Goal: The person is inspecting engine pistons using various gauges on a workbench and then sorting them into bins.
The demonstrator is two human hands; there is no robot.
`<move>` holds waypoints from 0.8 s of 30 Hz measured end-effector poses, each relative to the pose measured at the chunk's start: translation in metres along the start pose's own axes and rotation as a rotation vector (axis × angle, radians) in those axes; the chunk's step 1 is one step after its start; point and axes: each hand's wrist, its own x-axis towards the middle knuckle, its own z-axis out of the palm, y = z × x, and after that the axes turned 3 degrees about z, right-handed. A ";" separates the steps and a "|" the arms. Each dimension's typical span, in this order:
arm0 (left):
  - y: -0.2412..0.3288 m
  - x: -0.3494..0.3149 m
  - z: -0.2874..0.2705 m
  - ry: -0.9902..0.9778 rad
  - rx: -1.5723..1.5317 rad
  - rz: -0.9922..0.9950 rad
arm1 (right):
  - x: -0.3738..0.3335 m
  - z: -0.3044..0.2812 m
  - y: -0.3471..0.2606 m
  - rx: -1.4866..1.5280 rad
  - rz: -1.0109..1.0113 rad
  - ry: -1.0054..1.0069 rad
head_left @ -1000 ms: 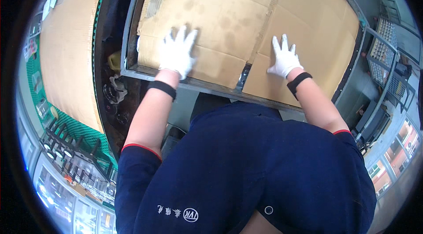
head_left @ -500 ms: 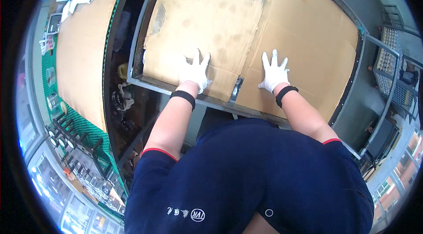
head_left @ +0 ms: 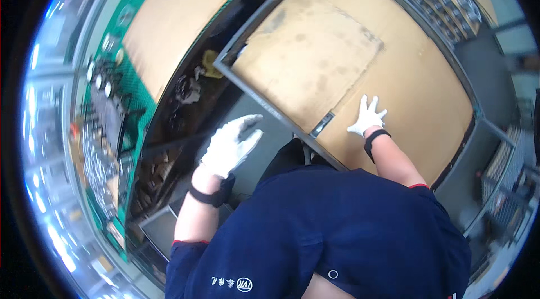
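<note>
My right hand [head_left: 368, 117], in a white glove, lies with spread fingers on the large cardboard sheet [head_left: 419, 91] inside a metal-framed cart. My left hand [head_left: 230, 142], gloved too, is in the air outside the cart's near-left edge. Its fingers are extended with the thumb apart, and it holds nothing. A smaller, stained cardboard piece [head_left: 309, 51] lies at the left on top of the large sheet. Between the sheets, by the near rim, a dark metallic strip [head_left: 322, 123] shows. Whatever lies beneath the cardboard is hidden.
The cart's metal frame [head_left: 264, 105] forms a raised rim around the cardboard. To the left stands a bench with a green mat [head_left: 147, 88], another cardboard sheet [head_left: 180, 12] and dial gauges [head_left: 100, 81]. A rack of round metal parts [head_left: 436, 1] stands at the far right.
My left hand has lifted off the smaller cardboard and moved left, outside the cart. My right hand stays on the large sheet. The whole view has turned.
</note>
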 end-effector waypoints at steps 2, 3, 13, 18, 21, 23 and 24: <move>0.050 -0.035 -0.045 0.172 -0.006 0.164 | 0.011 0.014 0.016 -0.005 -0.055 0.072; 0.075 -0.054 -0.066 0.257 0.008 0.291 | 0.033 0.032 0.031 -0.022 -0.094 0.143; 0.128 -0.219 -0.193 -0.061 -0.143 1.029 | 0.022 0.077 0.036 0.162 -0.323 0.305; 0.100 -0.296 -0.190 0.321 -0.182 0.643 | 0.014 0.076 -0.011 0.079 -0.465 0.385; 0.039 -0.381 -0.129 0.504 -0.182 0.397 | 0.019 0.080 -0.044 0.128 -0.533 0.464; -0.050 -0.306 -0.134 0.660 -0.276 0.142 | 0.023 0.082 -0.073 0.151 -0.531 0.418; -0.092 -0.322 -0.112 0.705 -0.328 0.032 | 0.015 0.081 -0.087 0.155 -0.481 0.431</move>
